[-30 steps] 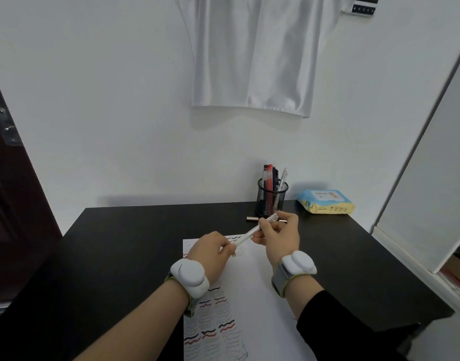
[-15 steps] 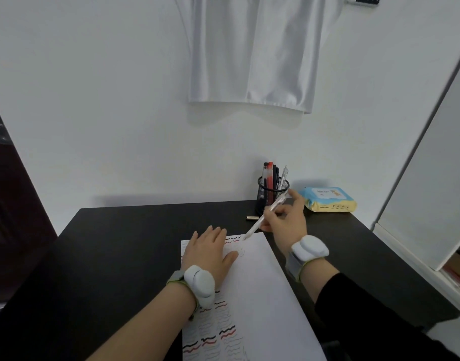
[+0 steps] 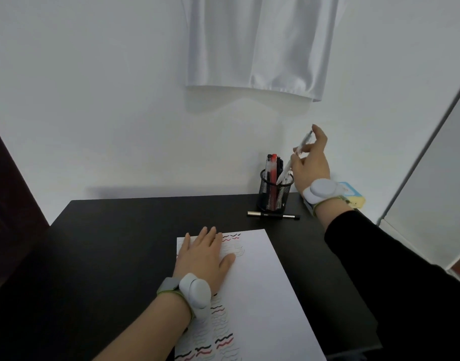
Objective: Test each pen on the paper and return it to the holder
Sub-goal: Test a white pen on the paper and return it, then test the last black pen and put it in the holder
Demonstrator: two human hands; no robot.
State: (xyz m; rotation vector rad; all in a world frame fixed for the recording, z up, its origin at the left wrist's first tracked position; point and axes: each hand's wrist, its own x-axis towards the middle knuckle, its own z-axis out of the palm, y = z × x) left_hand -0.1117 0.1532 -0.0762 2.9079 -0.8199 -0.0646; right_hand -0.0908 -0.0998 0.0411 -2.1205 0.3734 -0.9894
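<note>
White paper (image 3: 260, 287) is laid on the near part of the black desk (image 3: 124, 243), and its left margin and far end are covered with black and red wavy lines. The left hand (image 3: 205, 256) is pressed flat on the far left corner of the sheet, with the fingers straight and spread a little, so nothing is gripped by it. Further back, close to the far edge of the desk, a dark pen (image 3: 273, 215) is left lying parallel to that edge, just in front of the black mesh holder (image 3: 275, 192). Red and dark pens are seen standing in the holder. Above its right rim a pale pen (image 3: 292, 160) is pinched by the fingers of the right hand (image 3: 311, 162). The long axis of this pen is tilted: the upper end points up and to the right, while the lower tip is directed down and to the left, at or just inside the rim. The opening therefore lies below and slightly left of the grip, and this hand is by far the nearer one. It is judged that the pen only needs to be lowered along its own axis and released.
</note>
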